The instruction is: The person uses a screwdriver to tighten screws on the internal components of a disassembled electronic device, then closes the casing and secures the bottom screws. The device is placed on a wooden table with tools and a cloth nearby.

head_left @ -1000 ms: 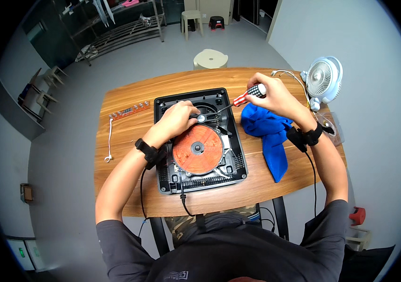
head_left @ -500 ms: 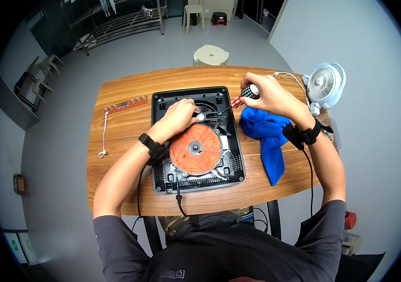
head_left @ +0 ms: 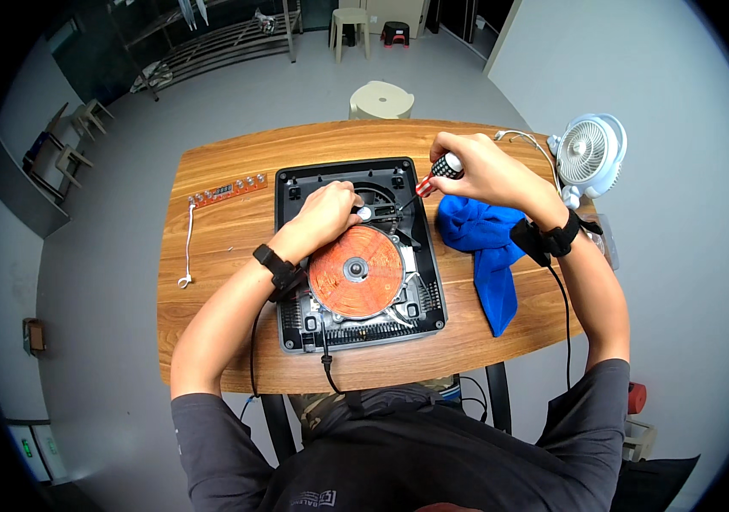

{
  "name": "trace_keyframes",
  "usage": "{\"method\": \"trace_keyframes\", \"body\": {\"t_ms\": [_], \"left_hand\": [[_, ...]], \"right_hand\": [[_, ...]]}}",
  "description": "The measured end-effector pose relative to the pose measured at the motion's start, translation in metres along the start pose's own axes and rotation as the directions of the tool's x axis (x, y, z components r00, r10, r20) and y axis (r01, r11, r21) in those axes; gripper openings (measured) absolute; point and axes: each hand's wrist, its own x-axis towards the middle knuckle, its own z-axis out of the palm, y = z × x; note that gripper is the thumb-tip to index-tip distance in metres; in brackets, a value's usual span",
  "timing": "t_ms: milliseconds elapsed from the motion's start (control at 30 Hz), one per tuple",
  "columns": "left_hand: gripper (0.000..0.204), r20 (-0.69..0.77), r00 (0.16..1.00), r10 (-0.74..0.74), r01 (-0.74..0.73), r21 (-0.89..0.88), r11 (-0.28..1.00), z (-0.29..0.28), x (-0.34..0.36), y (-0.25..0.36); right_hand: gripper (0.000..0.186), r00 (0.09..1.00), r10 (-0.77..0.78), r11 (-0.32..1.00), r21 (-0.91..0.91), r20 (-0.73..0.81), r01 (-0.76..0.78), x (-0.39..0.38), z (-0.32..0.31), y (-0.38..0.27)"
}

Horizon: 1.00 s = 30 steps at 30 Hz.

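My left hand (head_left: 328, 213) is closed at a black bracket with a silver disc (head_left: 364, 213), its fingertips curled at the bracket's left end. My right hand (head_left: 480, 171) grips a red-striped screwdriver with a black-and-white handle (head_left: 445, 167); its shaft reaches down to the bracket's right side, though the tip is too small to make out. Both are over the opened black appliance housing (head_left: 426, 282), where a large round copper-coloured coil (head_left: 341, 286) sits below the bracket. A black cable leaves the housing's lower edge.
A red circuit board (head_left: 228, 190) with a white lead lies left on the wooden table (head_left: 211, 341). A blue cloth (head_left: 488, 273) lies right of the housing; a white fan (head_left: 589, 152) and cables stand behind it. A beige stool (head_left: 381, 98) is beyond the far edge.
The view has shifted slightly. My right hand has lowered the screwdriver handle a little toward the housing. My left hand stays at the bracket.
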Motion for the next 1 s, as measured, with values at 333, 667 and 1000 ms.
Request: {"method": "trace_keyframes", "body": {"t_ms": [333,667,1000], "left_hand": [[0.028,0.013,1.0,-0.008,0.008,-0.002,1.0,0.0,0.001,0.001],[0.027,0.029,0.999,-0.037,0.037,0.001,0.999,0.001,0.002,0.0],[0.027,0.035,0.998,-0.054,0.055,-0.012,0.998,0.0,0.002,0.001]], "right_hand": [[0.036,0.993,-0.002,1.0,-0.025,0.117,0.005,0.031,0.003,-0.01],[0.037,0.993,0.081,0.945,-0.323,0.09,-0.048,0.035,-0.001,-0.03],[0.052,0.98,0.187,0.859,-0.495,0.07,-0.128,0.041,-0.002,-0.022]]}}
